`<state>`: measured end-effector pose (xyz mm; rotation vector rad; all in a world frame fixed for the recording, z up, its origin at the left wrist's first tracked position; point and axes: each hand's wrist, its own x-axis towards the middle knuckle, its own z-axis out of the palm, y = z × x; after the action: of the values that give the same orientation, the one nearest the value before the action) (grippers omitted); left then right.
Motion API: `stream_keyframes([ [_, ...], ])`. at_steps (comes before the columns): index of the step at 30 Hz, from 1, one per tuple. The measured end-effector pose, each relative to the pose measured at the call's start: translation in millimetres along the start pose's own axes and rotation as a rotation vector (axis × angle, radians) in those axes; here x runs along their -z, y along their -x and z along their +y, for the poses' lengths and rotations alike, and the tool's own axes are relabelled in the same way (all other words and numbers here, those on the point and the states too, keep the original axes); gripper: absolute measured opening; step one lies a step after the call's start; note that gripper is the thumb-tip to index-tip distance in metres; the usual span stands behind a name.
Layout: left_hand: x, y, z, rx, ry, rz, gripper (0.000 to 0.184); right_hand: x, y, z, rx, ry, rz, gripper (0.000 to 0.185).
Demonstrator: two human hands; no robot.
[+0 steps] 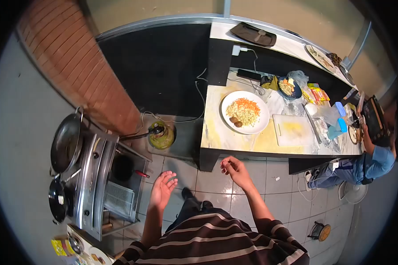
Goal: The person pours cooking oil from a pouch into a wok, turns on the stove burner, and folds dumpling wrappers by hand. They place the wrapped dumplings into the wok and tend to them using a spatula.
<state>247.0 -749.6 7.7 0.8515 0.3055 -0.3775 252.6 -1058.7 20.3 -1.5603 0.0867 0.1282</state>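
My left hand is raised above the tiled floor in front of my body. Its fingers are spread, and nothing is in it. To its right, my right hand hovers just short of the table's front edge, empty, its fingers loosely bent and slightly apart. On the marbled table beyond it stands a large white plate of shredded orange and pale food, with small brown lumps at its front. A white cutting board, stained yellow, lies right of the plate. Neither hand touches anything.
At left stands a metal stove with a wok and a smaller pan. A green gas cylinder sits by the wall. A knife, dark bowl and packets share the table. Another person works at right, near a stool.
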Motion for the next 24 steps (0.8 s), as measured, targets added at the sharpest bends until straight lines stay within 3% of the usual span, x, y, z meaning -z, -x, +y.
stream_keyframes([
  [3,-1,-39,4,0.064,-0.023,0.026,0.027,14,-30,-17,0.003,0.000,-0.012,0.017],
  [5,-4,-68,13,0.085,-0.080,0.043,0.026,32,-59,-32,0.122,0.095,0.021,0.013],
  [10,-31,-163,57,0.046,-0.170,-0.061,0.027,84,-131,-106,0.263,0.351,0.315,0.019],
  [16,-122,-270,128,-0.125,-0.398,-0.244,0.025,110,-187,-231,0.457,0.764,0.566,0.013],
  [20,-191,-314,174,-0.204,-0.505,-0.341,0.022,117,-213,-265,0.483,0.951,0.632,0.011],
  [24,-256,-351,212,-0.452,-0.777,-0.395,0.022,157,-276,-273,0.490,1.126,0.564,0.014],
])
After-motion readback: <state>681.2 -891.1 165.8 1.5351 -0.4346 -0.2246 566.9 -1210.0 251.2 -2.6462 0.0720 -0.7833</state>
